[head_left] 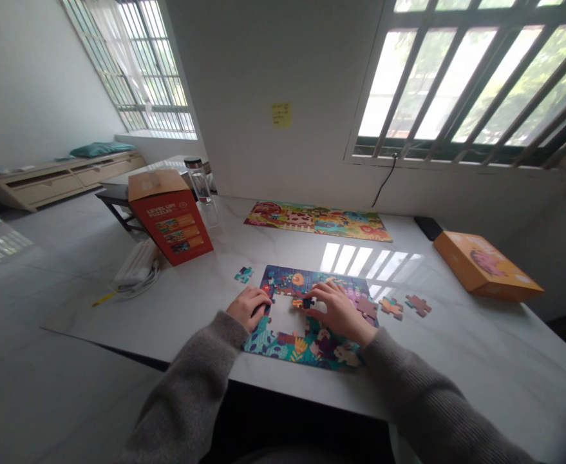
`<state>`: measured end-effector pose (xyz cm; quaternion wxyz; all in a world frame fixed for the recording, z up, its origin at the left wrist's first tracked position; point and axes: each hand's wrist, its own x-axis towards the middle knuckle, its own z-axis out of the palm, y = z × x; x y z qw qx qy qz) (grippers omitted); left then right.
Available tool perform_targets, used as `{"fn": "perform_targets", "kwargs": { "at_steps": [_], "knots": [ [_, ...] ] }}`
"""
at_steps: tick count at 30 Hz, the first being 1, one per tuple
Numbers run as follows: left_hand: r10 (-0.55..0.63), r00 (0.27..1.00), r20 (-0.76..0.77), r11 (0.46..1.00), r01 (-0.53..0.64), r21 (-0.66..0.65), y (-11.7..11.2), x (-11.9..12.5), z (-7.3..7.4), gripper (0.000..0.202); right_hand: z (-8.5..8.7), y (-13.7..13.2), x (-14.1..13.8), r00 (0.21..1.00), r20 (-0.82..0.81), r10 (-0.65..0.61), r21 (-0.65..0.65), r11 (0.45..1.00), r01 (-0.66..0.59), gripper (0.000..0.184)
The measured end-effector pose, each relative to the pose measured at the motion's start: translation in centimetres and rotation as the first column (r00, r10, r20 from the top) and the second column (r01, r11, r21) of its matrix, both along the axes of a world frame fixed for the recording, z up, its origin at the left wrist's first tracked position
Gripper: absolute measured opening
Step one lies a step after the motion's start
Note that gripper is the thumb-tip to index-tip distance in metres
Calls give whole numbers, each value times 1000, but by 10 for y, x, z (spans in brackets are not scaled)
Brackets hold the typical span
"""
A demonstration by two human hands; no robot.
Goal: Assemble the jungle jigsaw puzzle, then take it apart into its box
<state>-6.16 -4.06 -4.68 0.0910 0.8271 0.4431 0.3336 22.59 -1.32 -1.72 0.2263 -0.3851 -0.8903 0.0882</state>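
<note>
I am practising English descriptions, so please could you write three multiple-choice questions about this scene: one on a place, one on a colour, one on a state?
1. Where is the yellow sticky note?
A) on the wall
B) on the table
C) on the window

2. What colour is the box beside the clear bottle?
A) blue
B) red
C) green

3. What is the state of the jigsaw puzzle under the left hand and right hand?
A) complete
B) still boxed
C) gap in the middle

1: A, it is stuck there.
2: B, its large side shows red.
3: C, a pale area shows through.
</note>
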Motion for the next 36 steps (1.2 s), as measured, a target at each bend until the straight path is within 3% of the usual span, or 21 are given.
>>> {"fn": "perform_targets", "kwargs": {
  "at_steps": [15,32,36],
  "knots": [
    [7,1000,-11,1000,-7,8,7,-2,-12,23,-7,-5,-8,997,69,20,21,1000,-22,18],
    [6,998,-68,1000,-4,23,2,3,0,21,-2,-9,-10,996,82,27,5,1000,-28,16],
    [-112,984,-140,993,116,20,14,18,7,23,-1,-8,-6,998,57,40,1,999,-41,18]
  ]
}}
